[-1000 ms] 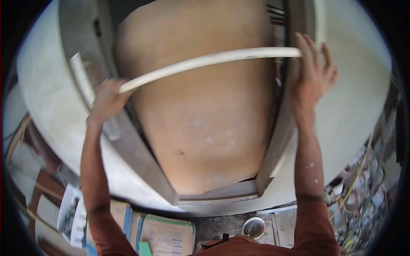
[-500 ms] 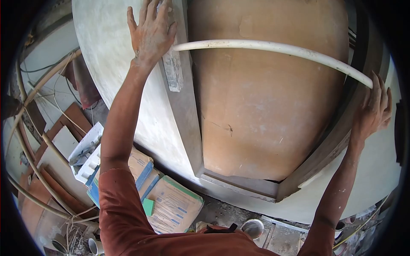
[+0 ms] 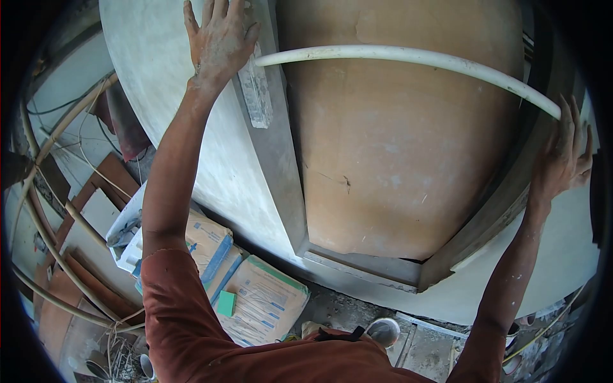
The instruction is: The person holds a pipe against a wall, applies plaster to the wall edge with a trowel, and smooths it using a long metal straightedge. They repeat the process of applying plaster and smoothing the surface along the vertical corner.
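Observation:
A white pipe (image 3: pixel 408 56) spans the opening in front of a brown panel (image 3: pixel 396 159), bowed in this wide view. My left hand (image 3: pixel 220 48) is raised at the pipe's left end, fingers spread against the pale wall (image 3: pixel 159 76) and its edge. Below that palm, a plaster-smeared strip (image 3: pixel 257 96) lies along the grey jamb (image 3: pixel 281 172). At the pipe's right end, my right hand (image 3: pixel 565 156) has its fingers stretched out by the right jamb (image 3: pixel 485 236). Whether either palm presses on the pipe's ends is hidden.
Printed paper sacks (image 3: pixel 258 303) with a green block (image 3: pixel 226 303) lie at lower left, beside a white container (image 3: pixel 128 230). Bent poles (image 3: pixel 57 255) and boards stand farther left. A round metal pot (image 3: pixel 383 332) sits on the floor below the opening.
The view has shifted slightly, so the pipe and left hand appear a little higher. The right hand's fingers are more spread and slightly higher.

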`<action>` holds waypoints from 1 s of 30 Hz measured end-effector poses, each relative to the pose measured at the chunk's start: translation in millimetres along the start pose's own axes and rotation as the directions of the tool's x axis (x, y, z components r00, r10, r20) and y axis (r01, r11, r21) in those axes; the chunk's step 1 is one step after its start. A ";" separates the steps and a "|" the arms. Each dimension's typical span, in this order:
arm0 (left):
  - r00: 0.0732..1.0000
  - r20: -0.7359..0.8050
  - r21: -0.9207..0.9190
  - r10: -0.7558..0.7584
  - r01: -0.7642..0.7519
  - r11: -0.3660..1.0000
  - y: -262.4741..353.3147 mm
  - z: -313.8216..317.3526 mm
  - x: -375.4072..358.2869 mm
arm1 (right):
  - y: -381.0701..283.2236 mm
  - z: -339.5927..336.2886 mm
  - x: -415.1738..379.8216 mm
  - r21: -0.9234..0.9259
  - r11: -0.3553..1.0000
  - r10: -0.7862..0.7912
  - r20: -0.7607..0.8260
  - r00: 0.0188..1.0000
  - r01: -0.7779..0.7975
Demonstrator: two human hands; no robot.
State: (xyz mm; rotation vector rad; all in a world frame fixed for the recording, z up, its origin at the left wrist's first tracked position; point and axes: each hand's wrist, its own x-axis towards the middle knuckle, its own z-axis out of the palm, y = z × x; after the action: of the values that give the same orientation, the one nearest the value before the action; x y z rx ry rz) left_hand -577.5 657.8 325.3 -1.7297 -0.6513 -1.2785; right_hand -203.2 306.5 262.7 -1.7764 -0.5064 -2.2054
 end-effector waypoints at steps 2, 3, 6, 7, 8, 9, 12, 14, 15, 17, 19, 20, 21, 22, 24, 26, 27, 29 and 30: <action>1.000 -0.002 -0.001 -0.002 0.002 1.000 0.5 -0.9 -0.4 | -7.4 -7.1 -0.4 -0.039 0.999 0.017 -0.003 1.000 -0.017; 1.000 0.001 0.002 -0.005 0.005 1.000 1.0 -1.9 -0.9 | -9.4 -8.5 -0.9 -0.077 0.996 0.036 -0.007 0.999 -0.036; 0.997 -0.052 0.109 0.061 -0.055 0.993 1.3 3.1 -3.6 | -1.9 3.8 -4.0 0.008 0.997 0.073 -0.054 0.996 -0.072; 0.986 -0.103 0.215 0.133 -0.109 0.971 2.0 4.8 -4.2 | 3.5 7.0 -5.2 0.007 0.997 0.074 -0.053 0.996 -0.073; 0.985 -0.105 0.214 0.134 -0.109 0.971 1.8 5.7 -4.9 | 9.7 10.1 -4.7 0.062 0.998 0.029 -0.070 0.997 -0.024; 0.973 -0.113 0.278 0.199 -0.162 0.947 1.9 6.0 -6.7 | 13.1 12.0 -4.4 0.117 0.993 -0.017 -0.089 0.996 0.027; 0.929 -0.258 0.067 0.265 -0.257 0.964 11.0 11.1 -17.9 | 15.3 15.5 -5.3 0.133 0.990 -0.037 -0.112 0.993 0.052; 0.895 -0.372 -0.280 0.247 -0.361 0.889 24.0 9.8 -31.4 | 2.3 2.6 -1.3 0.100 0.995 -0.001 -0.090 0.996 0.010; 0.894 -0.373 -0.279 0.250 -0.365 0.888 32.3 10.3 -37.3 | -3.0 -2.7 -0.7 0.071 0.997 0.036 -0.064 0.997 -0.032; 0.966 -0.170 -0.445 0.196 -0.253 0.859 48.1 14.0 -50.5 | -0.1 -0.8 -1.6 0.087 0.996 0.028 -0.070 0.997 -0.022; 0.977 -0.142 -0.407 0.160 -0.205 0.890 56.6 26.9 -53.8 | 2.9 4.8 -2.1 0.112 0.994 0.018 -0.086 0.996 -0.008; 0.985 -0.122 -0.373 0.120 -0.158 0.914 57.9 32.2 -52.0 | 5.8 8.2 -3.0 0.104 0.994 -0.001 -0.090 0.996 0.011; 0.986 -0.122 -0.365 0.114 -0.151 0.919 57.4 36.9 -50.0 | 6.6 9.3 -2.5 0.094 0.995 -0.021 -0.096 0.995 0.031; 0.997 -0.056 -0.364 0.059 -0.076 0.928 57.2 39.8 -46.0 | 1.6 4.3 -0.3 0.099 0.995 -0.021 -0.104 0.994 0.031; 0.999 0.014 -0.313 -0.040 0.042 0.949 62.2 46.6 -37.6 | -9.3 -8.8 3.0 0.046 0.998 0.050 -0.059 0.997 -0.048; 0.989 0.141 -0.303 -0.046 0.087 0.949 62.7 33.0 -33.4 | -5.2 -4.3 3.5 0.064 0.998 0.035 -0.068 0.997 -0.031; 0.963 0.267 -0.290 -0.037 0.117 0.950 62.0 28.6 -30.8 | -3.6 -2.4 3.2 0.077 0.997 0.029 -0.067 0.997 -0.024; 0.964 0.259 -0.330 0.056 0.034 0.943 48.4 32.3 -29.3 | -7.3 -6.2 5.3 0.034 0.999 0.034 -0.066 0.997 -0.032; 0.955 0.260 -0.368 0.141 -0.037 0.929 45.1 34.6 -31.8 | -8.4 -7.5 5.8 0.000 1.000 0.029 -0.058 0.998 -0.029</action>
State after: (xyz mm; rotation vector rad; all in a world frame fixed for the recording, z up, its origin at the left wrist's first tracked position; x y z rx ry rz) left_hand -535.1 668.4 277.0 -2.2484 -0.5095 -1.1470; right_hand -214.6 311.0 266.1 -1.7031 -0.4644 -2.2307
